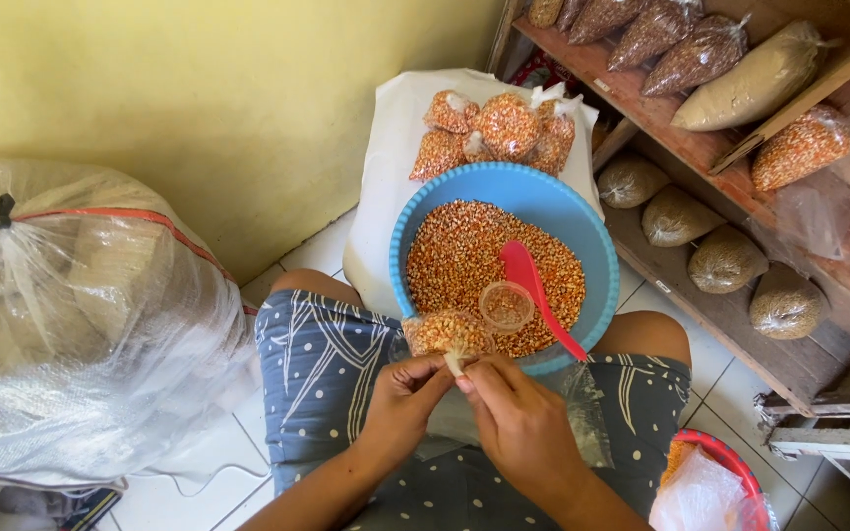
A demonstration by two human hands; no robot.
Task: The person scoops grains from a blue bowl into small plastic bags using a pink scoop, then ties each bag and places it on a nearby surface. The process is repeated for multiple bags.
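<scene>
Nearest the camera, both forearms come up from the bottom edge and meet over the lap. The left hand (400,398) and the right hand (516,418) face each other with fingers curled in, each pinching the twisted neck of a small clear bag of corn kernels (447,334). The bag's long axis runs away from the person — neck toward the hands, full rounded end pointing up and a little left, resting against the near rim of the blue basin (597,241). Both hands are narrowly closed on that neck, thumbs and forefingers nearly touching one another; the wrists are bent slightly inward.

Under the hands lies the dark blue patterned cloth (327,364) over the knees, with a slack clear plastic bag (587,423) draped on the right thigh. The basin sits between the knees, filled with orange kernels; a red scoop (535,290) lies slanted in it, and a small clear cup (507,306) rests just beside the scoop.

Beyond the basin, filled and tied corn bags (499,133) are heaped on a white sack. To the right, wooden shelves (740,324) hold more bagged grains — to the left, a big plastic-wrapped sack (81,324).
</scene>
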